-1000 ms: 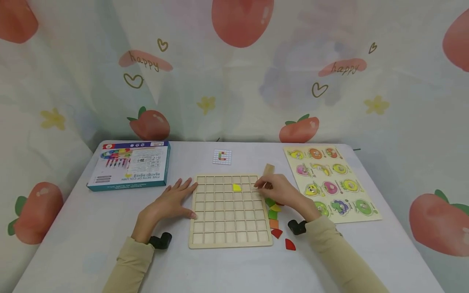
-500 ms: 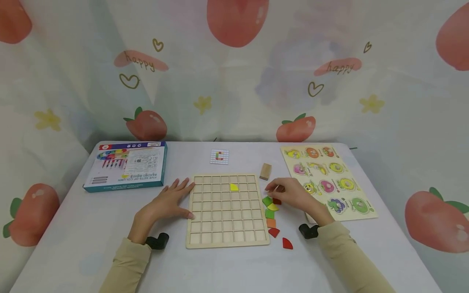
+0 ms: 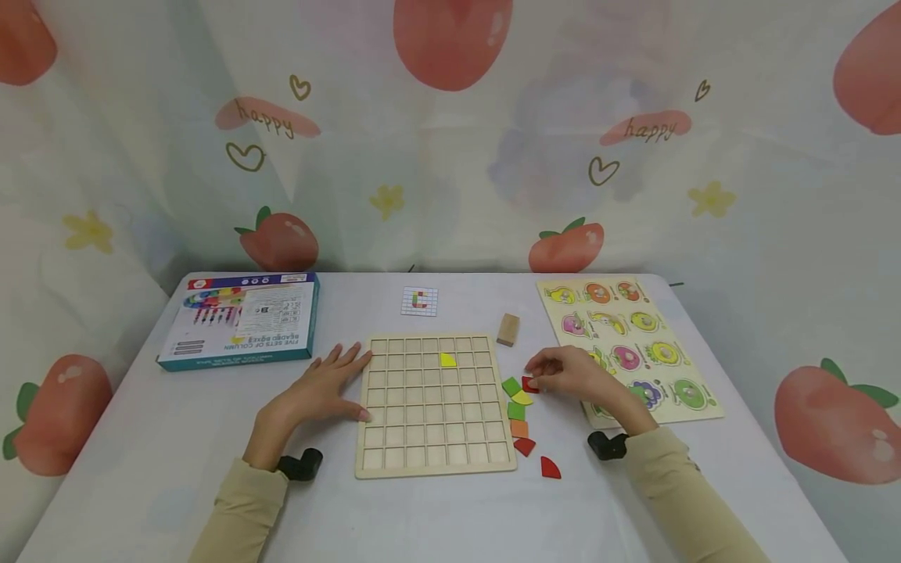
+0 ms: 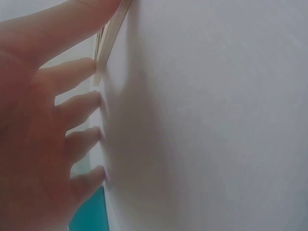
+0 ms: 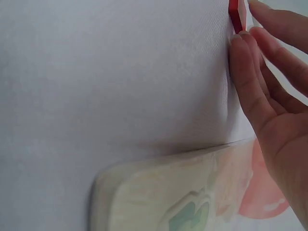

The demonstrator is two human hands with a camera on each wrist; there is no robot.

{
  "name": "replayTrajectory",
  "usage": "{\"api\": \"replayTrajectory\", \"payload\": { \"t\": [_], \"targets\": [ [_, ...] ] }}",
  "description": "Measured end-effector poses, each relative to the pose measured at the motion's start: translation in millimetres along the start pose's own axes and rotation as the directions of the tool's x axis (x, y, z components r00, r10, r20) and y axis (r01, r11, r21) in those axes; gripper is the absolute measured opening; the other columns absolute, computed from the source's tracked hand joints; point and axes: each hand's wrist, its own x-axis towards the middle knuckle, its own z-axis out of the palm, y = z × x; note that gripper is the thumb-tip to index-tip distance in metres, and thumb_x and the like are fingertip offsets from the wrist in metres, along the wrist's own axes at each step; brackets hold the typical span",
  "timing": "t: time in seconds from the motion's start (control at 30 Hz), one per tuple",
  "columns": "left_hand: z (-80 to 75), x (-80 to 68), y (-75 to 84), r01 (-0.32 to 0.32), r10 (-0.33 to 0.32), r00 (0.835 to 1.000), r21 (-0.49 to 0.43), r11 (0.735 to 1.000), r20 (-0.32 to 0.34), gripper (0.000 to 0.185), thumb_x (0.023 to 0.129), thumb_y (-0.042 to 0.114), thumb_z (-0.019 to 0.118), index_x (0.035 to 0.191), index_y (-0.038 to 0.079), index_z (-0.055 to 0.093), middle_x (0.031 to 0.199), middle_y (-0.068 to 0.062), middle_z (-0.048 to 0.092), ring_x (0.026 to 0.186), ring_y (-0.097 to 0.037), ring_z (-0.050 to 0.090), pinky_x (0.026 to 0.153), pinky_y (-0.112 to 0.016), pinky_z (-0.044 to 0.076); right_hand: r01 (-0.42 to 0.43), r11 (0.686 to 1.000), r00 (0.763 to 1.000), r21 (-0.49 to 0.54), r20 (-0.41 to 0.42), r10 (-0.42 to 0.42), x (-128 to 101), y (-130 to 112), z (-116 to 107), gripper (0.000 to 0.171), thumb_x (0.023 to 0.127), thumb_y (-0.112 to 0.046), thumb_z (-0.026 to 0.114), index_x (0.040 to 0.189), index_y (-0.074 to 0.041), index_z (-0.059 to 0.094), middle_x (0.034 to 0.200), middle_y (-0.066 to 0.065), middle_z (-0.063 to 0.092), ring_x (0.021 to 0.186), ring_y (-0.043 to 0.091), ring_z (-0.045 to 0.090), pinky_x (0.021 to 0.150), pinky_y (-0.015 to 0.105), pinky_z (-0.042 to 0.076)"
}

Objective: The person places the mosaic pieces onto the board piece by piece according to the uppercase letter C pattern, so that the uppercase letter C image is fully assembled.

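My left hand (image 3: 318,395) has its fingers spread, touching the left edge of the wooden grid board (image 3: 439,472) with thumb and index finger. One yellow quarter-round tile (image 3: 448,360) sits in a cell of the board's second row. To the right of the board, my right hand (image 3: 573,374) pinches the edge of a red tile (image 3: 529,385) on the table. The right wrist view shows the red tile (image 5: 237,14) at the thumb and fingertips. Beside it lie a green tile (image 3: 511,387), a yellow tile (image 3: 522,398) and a green square (image 3: 516,411).
Nearer me are an orange square (image 3: 518,428) and red quarter-rounds (image 3: 551,467). A wooden block (image 3: 508,329) stands behind the tiles. A fruit puzzle board (image 3: 622,332) lies right, a pattern card (image 3: 419,301) at the back, a boxed toy (image 3: 239,320) back left.
My right hand has moved from the board's upper right edge rightward and toward me, to the red tile, uncovering the wooden block. The left hand stays at the board; the view shifts slightly.
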Motion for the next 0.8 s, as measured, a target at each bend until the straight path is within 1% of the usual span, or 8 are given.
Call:
{"api": "replayTrajectory", "payload": {
  "t": [0.17, 0.4, 0.53, 0.8],
  "targets": [
    [0.5, -0.2, -0.1, -0.001, 0.001, 1.0, 0.003, 1.0, 0.004, 0.105, 0.079, 0.042, 0.087, 0.162, 0.01, 0.032, 0.171, -0.019, 0.018, 0.158, -0.047, 0.006, 0.125, -0.068, 0.006, -0.014, 1.0, 1.0, -0.014, 0.005, 0.014, 0, 0, 0, 0.02, 0.09, -0.015, 0.079, 0.107, -0.006, 0.075, 0.09, 0.001, 0.07, 0.08, 0.017, 0.057, 0.069, 0.023, 0.049],
    [-1.1, -2.2, 0.4, -0.004, 0.004, 1.0, -0.002, 1.0, -0.004, 0.105, 0.079, 0.042, 0.088, 0.162, 0.009, 0.033, 0.17, -0.02, 0.019, 0.157, -0.048, 0.006, 0.125, -0.069, 0.006, -0.019, 0.998, 1.0, -0.065, 0.004, 0.019, 6, -8, 2, 0.025, 0.086, -0.021, 0.084, 0.104, -0.007, 0.074, 0.085, 0.002, 0.063, 0.08, 0.017, 0.054, 0.069, 0.024, 0.046],
    [-1.0, -3.1, -1.9, 0.003, -0.003, 1.0, -0.004, 1.0, -0.001, 0.104, 0.08, 0.042, 0.087, 0.162, 0.01, 0.032, 0.171, -0.019, 0.018, 0.158, -0.048, 0.006, 0.125, -0.069, 0.006, -0.013, 0.998, 1.0, -0.068, 0.012, 0.014, 9, -12, 5, 0.024, 0.086, -0.018, 0.084, 0.103, -0.004, 0.072, 0.084, 0.003, 0.062, 0.079, 0.017, 0.053, 0.068, 0.025, 0.045],
    [0.7, -0.4, -1.7, 0.002, -0.002, 1.0, -0.016, 1.0, 0.0, 0.104, 0.08, 0.041, 0.087, 0.162, 0.011, 0.032, 0.171, -0.017, 0.018, 0.158, -0.046, 0.005, 0.125, -0.067, 0.005, -0.035, 0.995, 0.999, -0.098, 0.009, 0.036, 8, -14, 10, 0.02, 0.087, -0.013, 0.082, 0.099, -0.004, 0.069, 0.083, 0.003, 0.06, 0.077, 0.016, 0.052, 0.067, 0.024, 0.044]
  ]
}}
